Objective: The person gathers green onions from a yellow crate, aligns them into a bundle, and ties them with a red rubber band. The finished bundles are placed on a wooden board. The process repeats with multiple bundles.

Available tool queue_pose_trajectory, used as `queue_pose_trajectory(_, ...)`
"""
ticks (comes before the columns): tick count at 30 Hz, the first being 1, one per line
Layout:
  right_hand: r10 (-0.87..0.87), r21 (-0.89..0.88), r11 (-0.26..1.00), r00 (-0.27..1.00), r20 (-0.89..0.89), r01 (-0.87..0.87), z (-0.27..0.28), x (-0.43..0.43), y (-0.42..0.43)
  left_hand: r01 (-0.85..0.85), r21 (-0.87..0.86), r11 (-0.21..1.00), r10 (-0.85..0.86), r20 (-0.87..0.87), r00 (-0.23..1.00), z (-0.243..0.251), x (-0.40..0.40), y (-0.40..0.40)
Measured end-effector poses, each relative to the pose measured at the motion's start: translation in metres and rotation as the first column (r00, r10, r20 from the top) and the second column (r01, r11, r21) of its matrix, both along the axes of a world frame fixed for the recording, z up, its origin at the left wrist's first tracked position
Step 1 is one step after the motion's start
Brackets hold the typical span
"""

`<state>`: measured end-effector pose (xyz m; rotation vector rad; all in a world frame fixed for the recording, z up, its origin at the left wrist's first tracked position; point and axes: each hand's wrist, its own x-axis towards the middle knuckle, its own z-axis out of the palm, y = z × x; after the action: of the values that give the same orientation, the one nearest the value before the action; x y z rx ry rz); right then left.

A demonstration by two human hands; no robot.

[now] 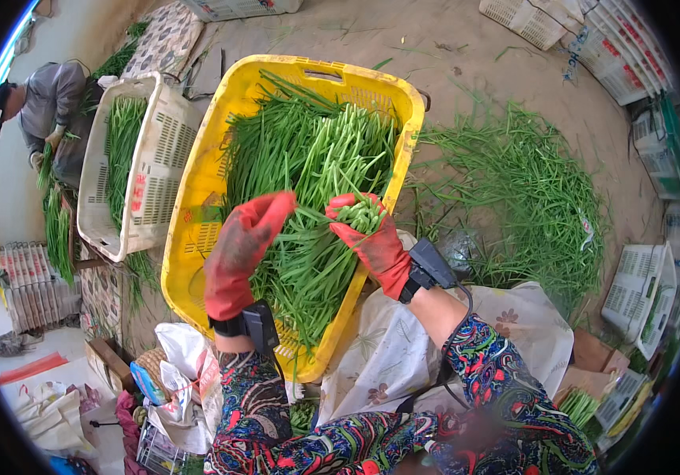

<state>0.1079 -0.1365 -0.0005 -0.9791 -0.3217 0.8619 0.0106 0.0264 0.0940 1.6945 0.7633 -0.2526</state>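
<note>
My hands wear red rubber gloves with dark stains. My right hand (369, 237) is closed around a bunch of green stalks (361, 215), cut ends up, over the right side of a yellow plastic crate (197, 172). To its left is my left hand (250, 243), blurred, its fingertips bent together beside a few thin green blades; whether it grips one I cannot tell. Long leafy green stems (280, 148), like garlic chives, lie in the crate below and beyond both hands.
A white crate (164, 172) of greens stands to the left, with a co-worker (54, 119) handling greens beyond it. Loose green trimmings (524, 190) cover the floor at right. Stacked white crates (613, 65) are at the upper right; plastic bags (188, 386) lie at lower left.
</note>
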Motion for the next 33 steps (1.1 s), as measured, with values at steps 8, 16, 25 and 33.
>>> queue_pose_trajectory(8, -0.162, 0.066, 0.987, 0.923, 0.349, 0.148, 0.096, 0.037, -0.039, 0.423, 0.448, 0.788, -0.506, 0.078, 0.859, -0.2, -0.019, -0.002)
queue_pose_trajectory(16, -0.64, 0.425, 0.768, 0.543, 0.545, 0.479, 0.25, 0.102, -0.212, -0.223, 0.023, 0.975, 0.196, 0.393, 0.898, -0.088, -0.039, 0.004)
queue_pose_trajectory(25, -0.664, 0.378, 0.737, 0.705, 0.251, 0.56, 0.244, 0.0, -0.312, 0.011, 0.407, 0.913, -0.298, 0.65, 0.699, 0.173, -0.032, -0.118)
queue_pose_trajectory(33, -0.362, 0.385, 0.879, 0.919, 0.157, 0.281, 0.255, -0.062, -0.33, 0.43, 0.512, 0.744, -0.668, 0.578, 0.469, 0.219, -0.013, -0.206)
